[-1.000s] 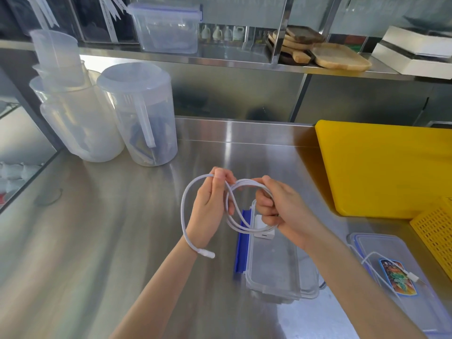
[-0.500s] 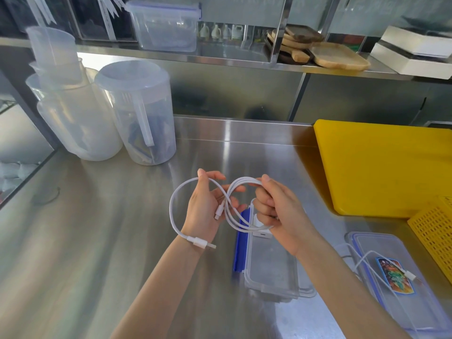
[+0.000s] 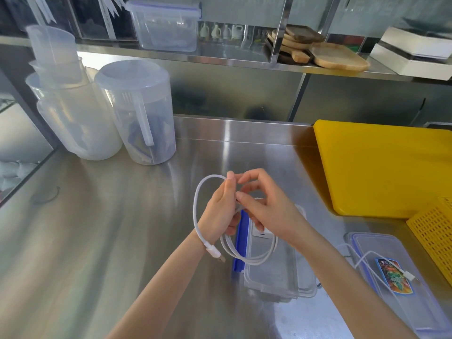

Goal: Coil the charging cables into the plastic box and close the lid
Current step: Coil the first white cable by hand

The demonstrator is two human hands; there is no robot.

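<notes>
Between both sets of fingers, above the open clear plastic box (image 3: 274,272): white charging cable (image 3: 198,204), looped. Left hand (image 3: 217,211) grips the coil; USB plug (image 3: 215,253) hangs below its wrist. Right hand (image 3: 266,209) pinches a strand. Right of the fingers, lid (image 3: 415,299) with colourful sticker (image 3: 393,277), writing unreadable. Stainless steel counter (image 3: 110,228); yellow cutting board (image 3: 381,167).

Open plastic box (image 3: 276,272) at centre of steel counter (image 3: 110,241), lid (image 3: 401,285) lying to its right with a second cable (image 3: 367,259) across it. Jugs (image 3: 137,113) back left, cutting board (image 3: 381,167) back right.
</notes>
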